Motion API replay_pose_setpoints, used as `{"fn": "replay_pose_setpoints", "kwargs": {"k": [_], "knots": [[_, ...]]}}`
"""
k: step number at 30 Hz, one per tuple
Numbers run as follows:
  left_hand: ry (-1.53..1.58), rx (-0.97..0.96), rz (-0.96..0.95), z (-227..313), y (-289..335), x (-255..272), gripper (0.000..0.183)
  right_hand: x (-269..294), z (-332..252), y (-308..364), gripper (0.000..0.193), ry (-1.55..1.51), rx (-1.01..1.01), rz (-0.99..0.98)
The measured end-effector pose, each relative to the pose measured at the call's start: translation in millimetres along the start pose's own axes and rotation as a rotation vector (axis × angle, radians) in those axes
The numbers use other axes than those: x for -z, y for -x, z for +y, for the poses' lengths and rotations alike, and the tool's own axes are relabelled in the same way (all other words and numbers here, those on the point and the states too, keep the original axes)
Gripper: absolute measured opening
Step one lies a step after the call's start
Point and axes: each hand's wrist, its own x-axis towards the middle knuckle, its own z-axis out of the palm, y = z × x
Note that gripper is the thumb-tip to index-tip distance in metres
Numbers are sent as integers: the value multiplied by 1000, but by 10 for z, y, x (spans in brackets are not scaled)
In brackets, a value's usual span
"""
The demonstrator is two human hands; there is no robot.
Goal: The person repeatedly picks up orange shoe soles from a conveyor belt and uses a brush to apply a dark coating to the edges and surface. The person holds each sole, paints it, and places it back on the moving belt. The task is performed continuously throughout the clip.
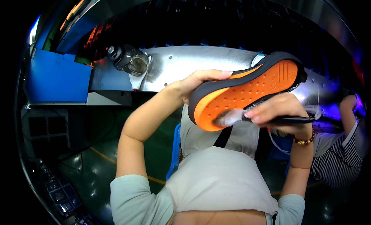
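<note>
An orange shoe sole with a black rim [251, 86] is held up in front of me, its dimpled orange face turned toward me. My left hand [201, 82] grips the rim at its upper left side, thumb along the edge. In my right hand [280, 111] is a brush with a dark handle. The pale, dark-tipped bristles [231, 117] lie over the lower left end of the orange face and are blurred by motion. A bracelet circles my right wrist.
Behind the sole runs a shiny metal ledge [170, 57]. A dark bottle [129, 59] rests on a white cloth there, at the left. Farther left is a blue metal box [58, 76]. Another person in a striped garment [336, 163] sits at the right edge.
</note>
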Motion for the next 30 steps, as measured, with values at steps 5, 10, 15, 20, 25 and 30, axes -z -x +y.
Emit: {"fn": "replay_pose_setpoints", "kwargs": {"k": [5,10,15,20,25,30], "knots": [[-259,113,-35,33,59,37,54,155,-222,-50,12,183,-153,-360],[-255,127,10,79,185,34,56,76,58,-23,10,77,-27,-87],[-182,118,86,-8,328,164,49,197,-108,101,12,240,-150,-230],[-65,30,140,-20,468,237,40,181,76,285,15,38,-192,78],[53,-57,97,-131,514,414,38,236,-21,397,16,95,-171,21],[-97,-83,1,-119,463,435,36,296,100,457,15,181,-227,11]]}}
